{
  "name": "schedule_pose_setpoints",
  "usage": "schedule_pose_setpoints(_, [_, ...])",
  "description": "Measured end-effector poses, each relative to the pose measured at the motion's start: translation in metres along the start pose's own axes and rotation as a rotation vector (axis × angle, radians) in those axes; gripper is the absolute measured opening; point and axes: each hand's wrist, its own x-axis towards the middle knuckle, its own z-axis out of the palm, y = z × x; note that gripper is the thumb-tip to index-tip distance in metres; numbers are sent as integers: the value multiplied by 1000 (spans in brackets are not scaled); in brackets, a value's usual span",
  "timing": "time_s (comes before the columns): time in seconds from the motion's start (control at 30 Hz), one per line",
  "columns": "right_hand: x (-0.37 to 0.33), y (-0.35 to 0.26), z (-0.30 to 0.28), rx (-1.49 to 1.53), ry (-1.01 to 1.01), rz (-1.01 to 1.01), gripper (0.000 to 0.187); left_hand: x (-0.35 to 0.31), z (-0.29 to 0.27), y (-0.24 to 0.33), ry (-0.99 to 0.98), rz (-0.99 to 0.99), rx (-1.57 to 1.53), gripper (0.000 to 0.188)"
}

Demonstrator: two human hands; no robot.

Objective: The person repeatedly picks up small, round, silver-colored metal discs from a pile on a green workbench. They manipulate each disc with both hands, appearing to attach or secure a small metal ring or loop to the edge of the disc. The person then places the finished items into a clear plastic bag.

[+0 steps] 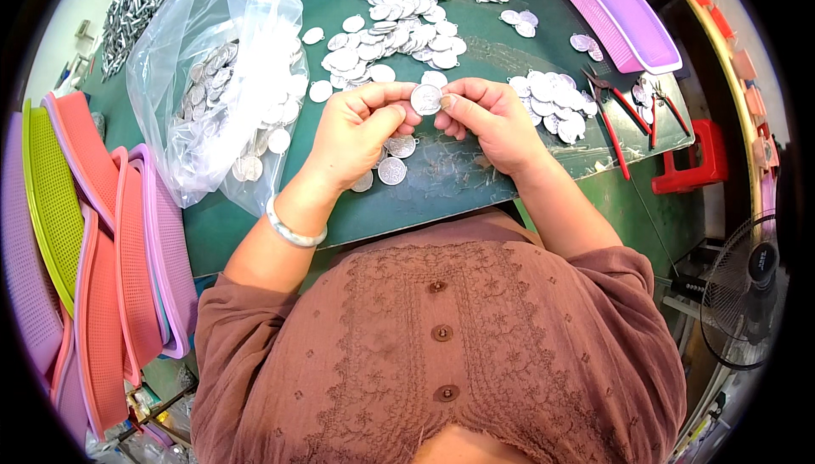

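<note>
Between my two hands is a round, silver coin-shaped pendant (426,100), its embossed face turned up. My left hand (361,131) pinches its left edge, a pale bangle round the wrist. At the opposite edge, my right hand (494,122) grips it with thumb and fingers, the other fingers curled under. Below my left hand a few loose pendants (392,170) lie on the green tabletop, partly covered by the fingers; whether that hand holds more of them I cannot tell. A large heap of pendants (395,38) spreads beyond my hands. Right of my right hand is a smaller pile (556,103).
A clear plastic bag (212,99) of pendants stands at left, before a heap of small metal parts (140,10). Red-handled pliers (613,116) and a purple basket (615,10) lie at right. Stacked colored baskets (110,260), a red stool (698,163) and a fan (747,286) flank me.
</note>
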Motion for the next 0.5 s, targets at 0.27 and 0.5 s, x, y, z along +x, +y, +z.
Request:
schedule_pose_setpoints(0.27, [0,-1,0,26,-3,42,16,2,-1,-1,-31,-16,-20,18])
schedule_pose_setpoints(0.5, [0,0,0,32,-13,41,16,3,-3,-5,-30,-20,-7,17])
